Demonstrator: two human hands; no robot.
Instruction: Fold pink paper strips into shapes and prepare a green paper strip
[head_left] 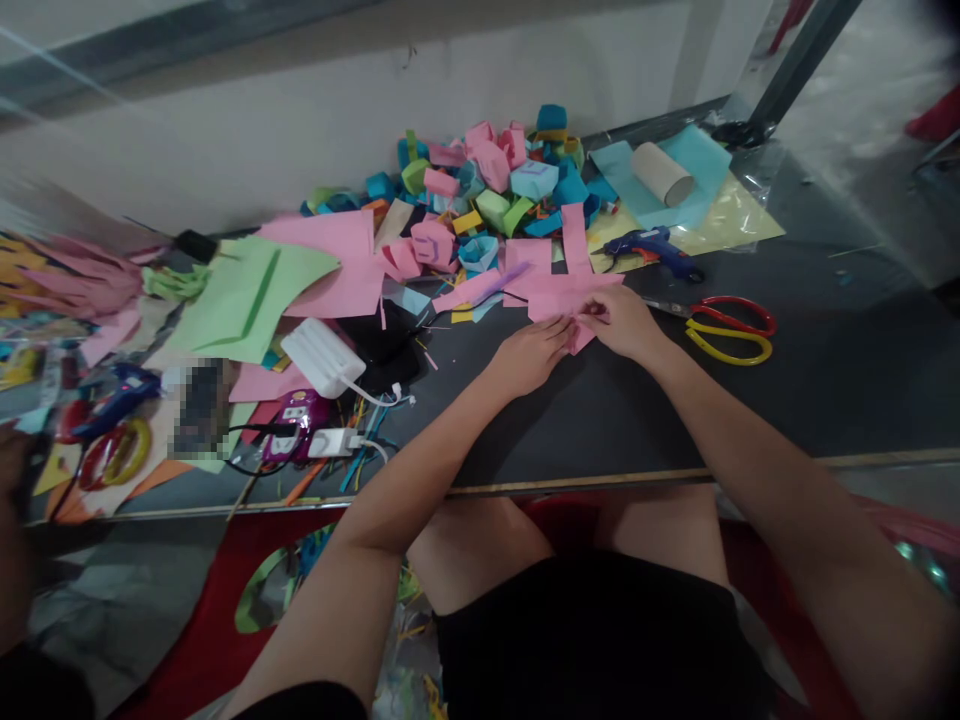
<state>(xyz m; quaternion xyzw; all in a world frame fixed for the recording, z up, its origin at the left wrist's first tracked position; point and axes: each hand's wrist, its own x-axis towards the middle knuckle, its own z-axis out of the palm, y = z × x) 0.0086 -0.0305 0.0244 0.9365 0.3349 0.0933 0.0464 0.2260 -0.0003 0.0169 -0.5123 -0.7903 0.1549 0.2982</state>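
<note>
While close together, both hands (531, 358) on thin, straight-edged pink paper (556, 294) (grip unclear).

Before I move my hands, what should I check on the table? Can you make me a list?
1. Left hand on the pink paper: ok, its fingers touch it.
2. Right hand on that paper too: ok.
3. Scissors pointing away from you: not ok, the blades point toward your right wrist.
4. Glue gun beyond your right hand is cool: cannot tell, heat doesn't show.
5. Cardboard tube away from your hands: ok, it lies on blue paper farther back.
</note>
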